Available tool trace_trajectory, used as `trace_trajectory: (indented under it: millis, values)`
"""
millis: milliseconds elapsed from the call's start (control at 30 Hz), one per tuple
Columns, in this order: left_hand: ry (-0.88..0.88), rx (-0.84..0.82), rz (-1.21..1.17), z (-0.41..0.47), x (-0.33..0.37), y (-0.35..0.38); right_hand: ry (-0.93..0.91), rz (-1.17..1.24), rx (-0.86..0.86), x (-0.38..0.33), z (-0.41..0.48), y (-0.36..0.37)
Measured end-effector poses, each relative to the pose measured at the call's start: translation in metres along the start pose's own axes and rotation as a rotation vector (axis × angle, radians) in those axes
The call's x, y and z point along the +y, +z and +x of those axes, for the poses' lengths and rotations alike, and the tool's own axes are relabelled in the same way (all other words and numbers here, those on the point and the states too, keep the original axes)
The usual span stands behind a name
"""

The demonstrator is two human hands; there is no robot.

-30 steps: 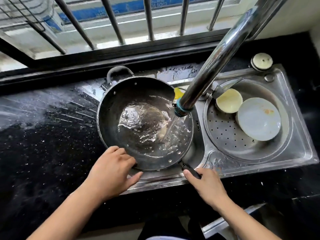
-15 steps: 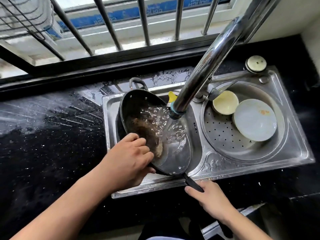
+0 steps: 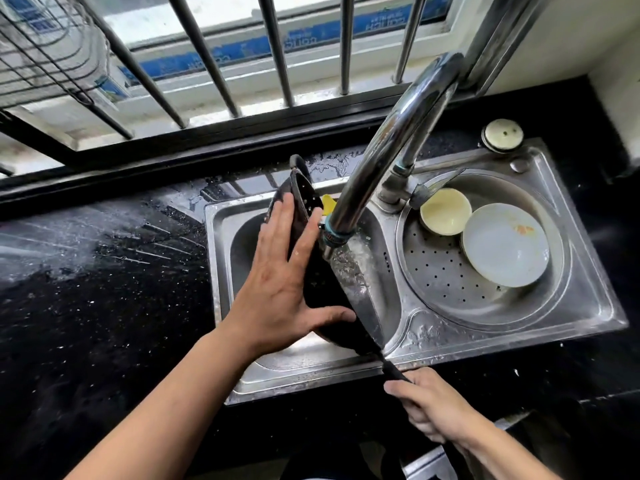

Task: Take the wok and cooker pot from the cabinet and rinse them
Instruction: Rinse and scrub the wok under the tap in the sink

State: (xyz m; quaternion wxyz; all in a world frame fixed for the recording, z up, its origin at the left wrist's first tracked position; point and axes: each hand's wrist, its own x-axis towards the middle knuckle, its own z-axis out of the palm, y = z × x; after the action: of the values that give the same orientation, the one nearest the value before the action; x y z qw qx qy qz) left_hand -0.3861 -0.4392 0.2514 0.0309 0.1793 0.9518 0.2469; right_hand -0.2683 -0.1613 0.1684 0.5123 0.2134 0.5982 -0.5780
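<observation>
A black wok stands almost on edge in the left basin of the steel sink, its inside facing right. Water from the chrome tap runs down the wok's inner face. My left hand lies flat against the wok's outer side, fingers spread, thumb hooked over the rim. Close to the counter's front edge, my right hand grips the wok's long black handle. The small loop handle points away from me. No cooker pot is in view.
The right basin holds a cream bowl and a white plate on a perforated tray. A round cream lid sits at the sink's back corner. Wet black countertop spreads to the left. Window bars stand behind the sink.
The wok went from lying flat and full of water to tipped up on edge, spilling the water out. My left hand moved from the near rim to the wok's outer side.
</observation>
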Motion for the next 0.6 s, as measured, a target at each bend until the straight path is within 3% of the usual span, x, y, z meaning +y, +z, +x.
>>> trace_trajectory:
  millis: [367, 600]
  values:
    - [-0.083, 0.075, -0.28, 0.022, -0.007, -0.002, -0.01, 0.136, -0.123, -0.002, -0.019, -0.006]
    - [-0.106, 0.134, -0.299, 0.04, -0.003, -0.002, 0.012, 0.16, -0.182, -0.011, -0.031, -0.003]
